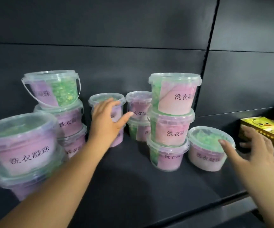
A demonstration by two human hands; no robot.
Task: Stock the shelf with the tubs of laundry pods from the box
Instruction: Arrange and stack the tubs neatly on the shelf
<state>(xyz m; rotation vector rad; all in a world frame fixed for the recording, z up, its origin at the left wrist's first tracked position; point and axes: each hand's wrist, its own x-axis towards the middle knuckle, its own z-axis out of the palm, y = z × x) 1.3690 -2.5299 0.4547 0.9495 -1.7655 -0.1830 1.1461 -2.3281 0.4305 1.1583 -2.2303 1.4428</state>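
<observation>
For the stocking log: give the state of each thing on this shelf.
Three-tub stack: upright, lids on.
Single tub: upright, lid on, unstacked.
Top-left tub: lid on, handle hanging down.
Left hand: open, at middle tub.
Right hand: open, holding nothing.
Yellow box: lying flat.

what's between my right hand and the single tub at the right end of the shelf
Nothing visible. The right hand is open just right of the single tub, one fingertip over it. The yellow box lies beyond the hand, not between them.
</observation>
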